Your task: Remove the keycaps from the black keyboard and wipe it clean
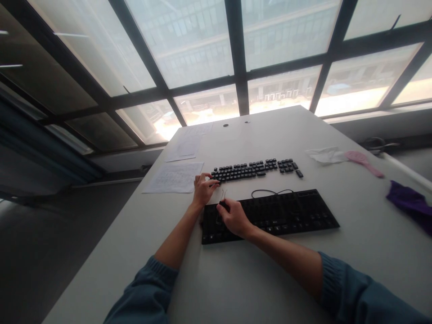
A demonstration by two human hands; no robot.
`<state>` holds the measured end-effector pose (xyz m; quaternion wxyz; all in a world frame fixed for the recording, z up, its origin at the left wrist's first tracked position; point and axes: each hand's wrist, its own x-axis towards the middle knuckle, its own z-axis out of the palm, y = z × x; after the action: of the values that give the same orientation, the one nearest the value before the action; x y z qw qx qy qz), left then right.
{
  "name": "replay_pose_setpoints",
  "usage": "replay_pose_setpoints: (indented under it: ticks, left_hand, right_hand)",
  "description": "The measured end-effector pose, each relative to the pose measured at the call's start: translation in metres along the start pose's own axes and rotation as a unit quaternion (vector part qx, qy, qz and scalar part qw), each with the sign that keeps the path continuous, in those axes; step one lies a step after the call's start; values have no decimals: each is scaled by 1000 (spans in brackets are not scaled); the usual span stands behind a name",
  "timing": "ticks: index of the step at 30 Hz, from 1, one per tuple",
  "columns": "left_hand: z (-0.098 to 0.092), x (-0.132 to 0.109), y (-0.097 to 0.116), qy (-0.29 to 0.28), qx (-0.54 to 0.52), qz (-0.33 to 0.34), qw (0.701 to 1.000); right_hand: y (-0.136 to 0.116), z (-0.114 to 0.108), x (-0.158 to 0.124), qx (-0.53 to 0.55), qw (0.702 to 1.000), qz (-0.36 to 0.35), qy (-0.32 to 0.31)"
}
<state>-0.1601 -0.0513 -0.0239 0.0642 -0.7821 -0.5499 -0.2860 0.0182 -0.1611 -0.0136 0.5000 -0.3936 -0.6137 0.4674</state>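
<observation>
A black keyboard (286, 216) with its keycaps removed lies on the white table (236, 279). Behind it, several loose black keycaps (253, 168) are laid out in rows. My left hand (203, 189) pinches a keycap at the left end of those rows. My right hand (232, 218) rests on the keyboard's left part, fingers closed on a thin wire key puller (222, 198). A black cable (270, 192) loops behind the keyboard.
Paper sheets (173, 177) lie at the left, more (184, 148) behind them. A white cloth (326, 154), a pink brush (362, 161) and a purple cloth (410, 202) sit at the right. Large windows rise beyond the table's far edge.
</observation>
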Motion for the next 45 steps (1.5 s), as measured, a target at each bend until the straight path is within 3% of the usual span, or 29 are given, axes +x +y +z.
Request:
replay_pose_setpoints:
  ticks: [12,16,20,26,31,37,41,45]
  left_hand:
    - [-5,0,2,23,-15,-7,1000]
    - [-22,-3,9,80,-32,-38,996]
    - [-49,-21,33,109,-66,-58,990]
    - [-74,-75,77,21,-175,-60,982]
    - [-76,-108,81,-49,-232,-85,968]
    - [-76,-110,72,-108,-248,-84,959]
    - [-89,-104,72,-160,-248,-6,955]
    - [-92,-104,75,-201,-221,39,953]
  right_hand:
    - [-4,0,0,1,1000,7,0]
    - [-2,0,1,37,999,15,13]
    - [-6,-4,1,84,996,17,35]
    - [-17,-14,-7,-26,998,-48,-26]
    - [-16,-16,-14,-56,991,-91,-77]
    - [-9,-16,-13,-91,981,-118,-128]
    - [-10,-18,-17,-128,959,-180,-179]
    - [-11,-19,-21,-133,956,-196,-173]
